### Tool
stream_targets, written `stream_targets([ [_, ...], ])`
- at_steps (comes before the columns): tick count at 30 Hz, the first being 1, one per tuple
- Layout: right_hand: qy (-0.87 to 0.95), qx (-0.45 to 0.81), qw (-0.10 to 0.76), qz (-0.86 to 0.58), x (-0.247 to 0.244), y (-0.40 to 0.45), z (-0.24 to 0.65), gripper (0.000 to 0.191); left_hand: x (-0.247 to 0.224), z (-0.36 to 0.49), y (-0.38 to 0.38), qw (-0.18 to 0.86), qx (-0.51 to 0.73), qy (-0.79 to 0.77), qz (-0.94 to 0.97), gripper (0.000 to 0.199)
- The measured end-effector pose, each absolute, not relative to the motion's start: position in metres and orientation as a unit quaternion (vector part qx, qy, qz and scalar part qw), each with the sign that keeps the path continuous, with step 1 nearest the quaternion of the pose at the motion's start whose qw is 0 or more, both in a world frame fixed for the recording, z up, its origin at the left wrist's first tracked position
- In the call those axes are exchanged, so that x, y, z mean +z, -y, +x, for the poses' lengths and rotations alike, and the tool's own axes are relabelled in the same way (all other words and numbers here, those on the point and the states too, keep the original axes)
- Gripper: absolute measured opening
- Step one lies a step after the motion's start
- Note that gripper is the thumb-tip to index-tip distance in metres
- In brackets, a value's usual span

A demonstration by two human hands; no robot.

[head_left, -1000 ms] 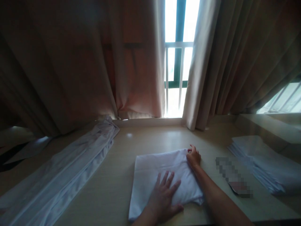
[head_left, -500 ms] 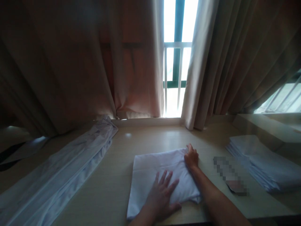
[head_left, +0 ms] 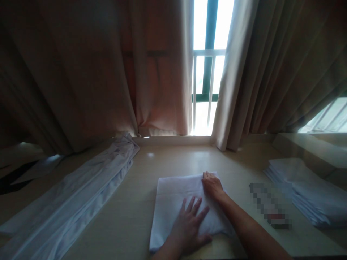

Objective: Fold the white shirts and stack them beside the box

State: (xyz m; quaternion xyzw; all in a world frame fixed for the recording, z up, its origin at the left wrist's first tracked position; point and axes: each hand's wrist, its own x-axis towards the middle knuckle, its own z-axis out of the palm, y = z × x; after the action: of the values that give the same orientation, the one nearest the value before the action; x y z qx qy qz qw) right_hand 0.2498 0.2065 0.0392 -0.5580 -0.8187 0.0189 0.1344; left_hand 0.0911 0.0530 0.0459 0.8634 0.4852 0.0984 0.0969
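Observation:
A folded white cloth [head_left: 169,196] lies in front of me on the pale table. My left hand [head_left: 189,224] rests on its lower part, palm down with fingers spread wide. Close to the cloth's upper right corner, my right hand [head_left: 213,186] lies on top of it, fingers stretched forward and close together. Both hands touch the cloth without any visible grip. My right forearm covers part of the cloth's right edge.
On the left stretches a long heap of white cloth [head_left: 89,187]. A stack of folded white cloths [head_left: 311,195] sits at right, beside a pixelated object [head_left: 269,206]. Curtains [head_left: 162,90] hang behind the table [head_left: 135,213], partly open at a bright barred window [head_left: 206,72].
My right hand has moved from the cloth's right edge inward onto its top. My left hand stays spread on the cloth. The view has shifted slightly.

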Motion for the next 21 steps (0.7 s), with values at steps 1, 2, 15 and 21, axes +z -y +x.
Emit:
stream_targets([
  [1, 0.809, 0.016, 0.138, -0.572, 0.037, -0.204, 0.247, 0.044, 0.046, 0.091, -0.053, 0.099, 0.099, -0.485, 0.863, 0.086],
  [2, 0.795, 0.016, 0.139, -0.591, 0.033, -0.201, 0.244, 0.05, 0.046, 0.091, -0.052, 0.101, 0.099, -0.485, 0.863, 0.086],
  [15, 0.739, 0.062, 0.109, -0.662, 0.007, -0.195, 0.244, 0.071, 0.042, 0.091, -0.131, 0.004, 0.203, -0.556, 0.806, 0.056],
  [21, 0.745, 0.07, 0.114, -0.653, 0.009, -0.194, 0.244, 0.071, 0.019, 0.058, -0.164, -0.004, 0.121, -0.686, 0.718, 0.064],
])
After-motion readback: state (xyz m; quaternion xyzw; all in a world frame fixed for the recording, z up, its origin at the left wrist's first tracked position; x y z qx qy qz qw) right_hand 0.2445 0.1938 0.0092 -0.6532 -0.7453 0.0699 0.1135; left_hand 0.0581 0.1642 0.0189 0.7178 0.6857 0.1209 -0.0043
